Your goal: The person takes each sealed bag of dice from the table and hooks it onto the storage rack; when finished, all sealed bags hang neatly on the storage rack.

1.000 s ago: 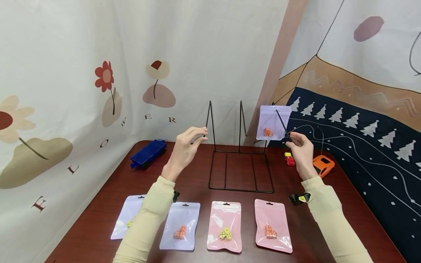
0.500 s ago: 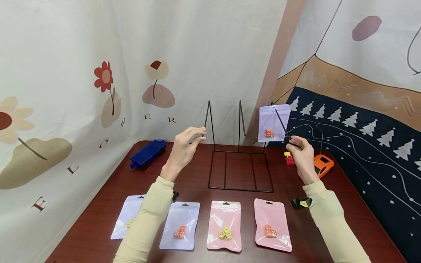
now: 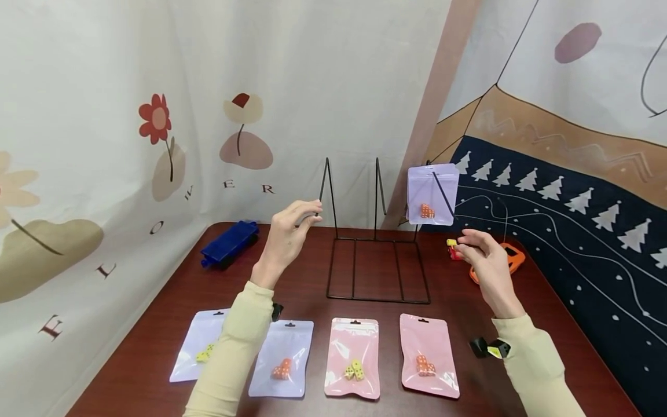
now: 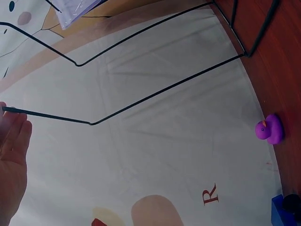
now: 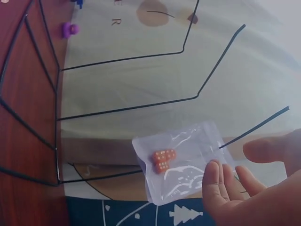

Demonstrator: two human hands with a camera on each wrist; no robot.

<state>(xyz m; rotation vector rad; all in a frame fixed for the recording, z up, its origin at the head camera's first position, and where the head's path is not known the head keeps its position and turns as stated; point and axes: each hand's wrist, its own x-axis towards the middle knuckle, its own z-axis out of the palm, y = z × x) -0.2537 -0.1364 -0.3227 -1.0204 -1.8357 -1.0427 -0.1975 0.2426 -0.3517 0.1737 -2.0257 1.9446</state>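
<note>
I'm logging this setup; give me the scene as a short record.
Stand: three-pronged black wire rack
On right prong: hanging lavender bag with orange dice
On table: lavender bag with yellow dice, lavender bag with orange dice, pink bag with yellow dice, pink bag with orange dice
Left hand: grips left prong at tip
Right hand: near right prong, holding nothing
Also: purple toy duck

- The right hand (image 3: 490,266) is drawing down and outward, now standing clear of the tip of the right hook rod (image 5: 254,128).
- Its thumb and fingers are parting, no longer meeting at that tip.
- Yellow dice (image 3: 205,353) are showing more fully beside the left sleeve (image 3: 234,341).
</note>
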